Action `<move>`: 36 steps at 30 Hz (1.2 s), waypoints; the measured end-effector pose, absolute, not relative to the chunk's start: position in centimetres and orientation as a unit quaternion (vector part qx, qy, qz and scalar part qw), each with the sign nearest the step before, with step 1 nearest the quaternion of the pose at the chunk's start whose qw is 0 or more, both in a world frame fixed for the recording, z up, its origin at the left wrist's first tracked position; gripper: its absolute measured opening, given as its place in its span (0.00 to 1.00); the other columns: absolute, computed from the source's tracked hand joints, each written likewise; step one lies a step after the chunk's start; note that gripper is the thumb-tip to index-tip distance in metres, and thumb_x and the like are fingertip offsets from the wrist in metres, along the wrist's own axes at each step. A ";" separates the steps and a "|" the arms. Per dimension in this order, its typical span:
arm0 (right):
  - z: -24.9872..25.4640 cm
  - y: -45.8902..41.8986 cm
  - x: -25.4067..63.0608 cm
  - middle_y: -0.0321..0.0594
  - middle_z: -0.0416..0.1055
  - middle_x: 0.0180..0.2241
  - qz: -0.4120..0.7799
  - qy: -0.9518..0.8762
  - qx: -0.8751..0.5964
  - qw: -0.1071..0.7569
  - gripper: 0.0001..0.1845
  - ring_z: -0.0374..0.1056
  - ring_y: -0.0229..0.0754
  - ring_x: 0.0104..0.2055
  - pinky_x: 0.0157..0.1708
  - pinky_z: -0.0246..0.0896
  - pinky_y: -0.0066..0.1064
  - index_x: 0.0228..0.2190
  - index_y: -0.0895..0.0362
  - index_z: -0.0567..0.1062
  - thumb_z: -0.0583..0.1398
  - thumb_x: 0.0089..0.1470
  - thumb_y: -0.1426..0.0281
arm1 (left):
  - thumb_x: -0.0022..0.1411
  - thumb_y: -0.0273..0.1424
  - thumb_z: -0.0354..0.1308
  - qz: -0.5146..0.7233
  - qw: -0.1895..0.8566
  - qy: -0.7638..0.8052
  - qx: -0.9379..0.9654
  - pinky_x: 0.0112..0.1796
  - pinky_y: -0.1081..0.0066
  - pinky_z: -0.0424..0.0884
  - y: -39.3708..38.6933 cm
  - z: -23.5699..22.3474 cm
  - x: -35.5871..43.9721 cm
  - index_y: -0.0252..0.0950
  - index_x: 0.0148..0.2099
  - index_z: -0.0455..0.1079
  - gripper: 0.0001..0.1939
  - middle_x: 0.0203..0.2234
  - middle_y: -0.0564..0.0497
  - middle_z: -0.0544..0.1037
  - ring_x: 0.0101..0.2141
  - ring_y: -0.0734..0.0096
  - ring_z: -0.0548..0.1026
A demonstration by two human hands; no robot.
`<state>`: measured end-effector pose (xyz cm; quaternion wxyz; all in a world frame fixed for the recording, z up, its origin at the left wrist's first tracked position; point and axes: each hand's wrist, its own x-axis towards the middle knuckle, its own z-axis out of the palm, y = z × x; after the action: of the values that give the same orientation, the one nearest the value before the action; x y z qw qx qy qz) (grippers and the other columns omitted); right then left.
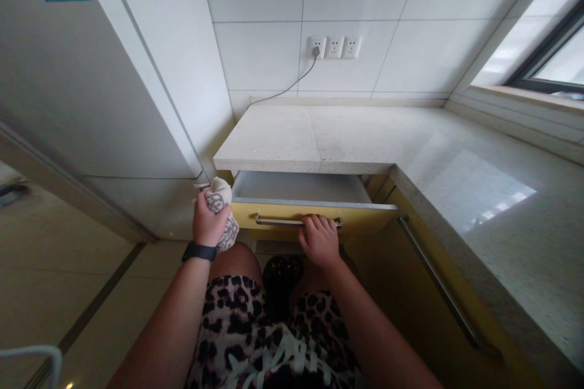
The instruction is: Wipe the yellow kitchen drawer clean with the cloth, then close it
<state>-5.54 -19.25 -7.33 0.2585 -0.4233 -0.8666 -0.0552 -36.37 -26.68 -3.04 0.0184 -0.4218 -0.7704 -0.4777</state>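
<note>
A yellow drawer under the countertop stands pulled partly out, and its pale inside looks bare. My right hand is curled over the drawer's metal bar handle. My left hand, with a black band at the wrist, is closed on a crumpled patterned cloth beside the drawer's left corner.
A speckled L-shaped countertop runs along the tiled wall and to the right. A white refrigerator stands at the left. Wall sockets hold a plugged cable. Another yellow cabinet front with a long handle is at the right. A window is top right.
</note>
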 end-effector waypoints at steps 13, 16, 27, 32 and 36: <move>-7.2 -19.3 -5.3 0.45 0.74 0.42 -0.057 -0.876 -0.410 0.249 0.11 0.62 0.50 0.46 0.48 0.48 0.41 0.44 0.53 0.74 0.56 0.63 0.65 | 0.54 0.35 0.65 -0.378 0.010 -0.765 -0.521 0.43 0.58 0.71 -26.2 -3.3 -29.2 0.44 0.58 0.64 0.29 0.51 0.42 0.75 0.46 0.47 0.76; -7.1 -19.3 -5.3 0.45 0.74 0.42 -0.058 -0.875 -0.409 0.252 0.11 0.63 0.50 0.46 0.48 0.48 0.42 0.45 0.54 0.73 0.56 0.63 0.65 | 0.54 0.36 0.65 -0.356 0.023 -0.768 -0.532 0.41 0.59 0.71 -26.2 -2.6 -29.7 0.45 0.58 0.65 0.28 0.50 0.44 0.76 0.46 0.48 0.76; -7.1 -19.3 -5.1 0.45 0.74 0.42 -0.053 -0.878 -0.405 0.248 0.12 0.63 0.50 0.46 0.48 0.48 0.42 0.46 0.54 0.74 0.56 0.64 0.65 | 0.58 0.41 0.62 -0.332 0.009 -0.799 -0.502 0.39 0.63 0.69 -26.2 -0.5 -32.5 0.46 0.57 0.64 0.25 0.48 0.46 0.78 0.44 0.51 0.77; -7.1 -19.2 -5.1 0.45 0.74 0.42 -0.056 -0.880 -0.404 0.245 0.12 0.63 0.50 0.46 0.48 0.48 0.42 0.46 0.54 0.73 0.57 0.64 0.64 | 0.59 0.42 0.61 -0.305 0.005 -0.811 -0.499 0.40 0.66 0.69 -26.4 -0.2 -32.4 0.45 0.58 0.63 0.25 0.47 0.46 0.78 0.44 0.55 0.78; -7.2 -19.2 -5.1 0.45 0.74 0.42 -0.056 -0.878 -0.405 0.249 0.12 0.62 0.50 0.46 0.48 0.48 0.42 0.46 0.54 0.73 0.57 0.63 0.65 | 0.59 0.42 0.61 -0.308 0.013 -0.809 -0.500 0.41 0.66 0.70 -26.4 -0.2 -32.1 0.47 0.58 0.63 0.26 0.49 0.48 0.78 0.45 0.55 0.77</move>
<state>-5.11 -19.23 -7.17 0.2486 -0.4046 -0.8783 -0.0558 -32.14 -26.44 -0.18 0.0127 -0.5000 -0.8094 -0.3077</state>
